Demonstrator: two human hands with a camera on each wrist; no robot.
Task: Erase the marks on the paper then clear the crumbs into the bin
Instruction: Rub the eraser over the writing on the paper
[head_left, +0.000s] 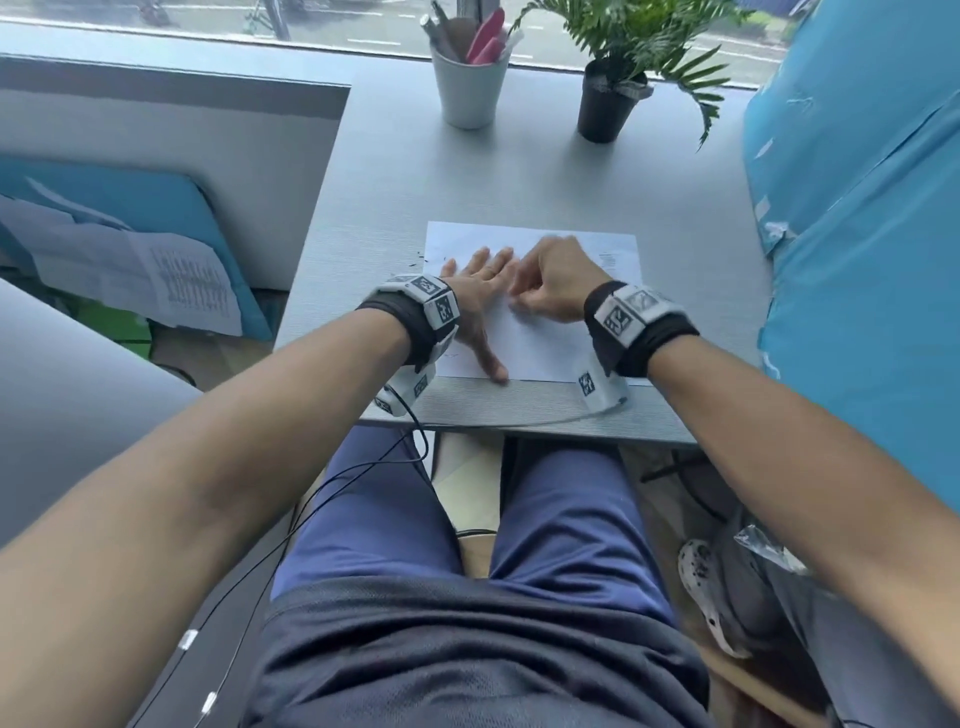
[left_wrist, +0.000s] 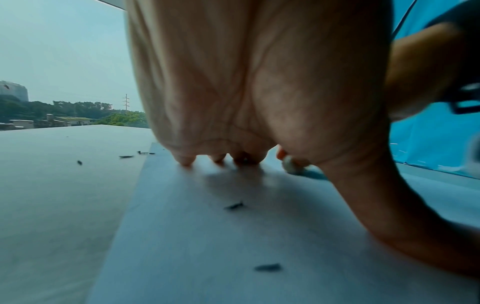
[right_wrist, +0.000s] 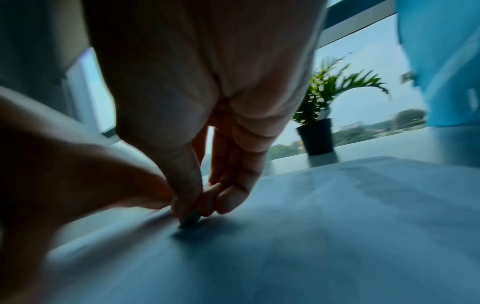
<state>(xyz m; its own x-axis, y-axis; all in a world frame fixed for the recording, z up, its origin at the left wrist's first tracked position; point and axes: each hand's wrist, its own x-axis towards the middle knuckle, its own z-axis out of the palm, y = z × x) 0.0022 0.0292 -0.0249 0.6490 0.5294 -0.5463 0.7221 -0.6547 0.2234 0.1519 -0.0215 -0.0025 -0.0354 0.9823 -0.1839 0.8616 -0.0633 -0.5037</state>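
- White paper (head_left: 550, 338) lies flat on the grey worktop (head_left: 519, 171), near its front edge.
- Left hand (head_left: 475, 291) is pressed flat on the sheet's left part, fingers straight and spread – pinning the sheet, gripping nothing.
- Right hand (head_left: 550, 283) sits just beside it, fingers curled, pinching a small eraser (right_wrist: 189, 221) with thumb and fingertips; the eraser tip touches the sheet. Motion blur in the right wrist view.
- Dark crumbs (left_wrist: 235, 205) are scattered on the sheet under the left hand; a few more lie on the worktop off the sheet's left edge.
- Faint print runs along the sheet's right edge; too small to read.
- Farther back: a white cup (head_left: 470, 85) of pens and a black-potted plant (head_left: 610, 101), well apart from the sheet, by the window.
- Bin: can't tell which item it is.
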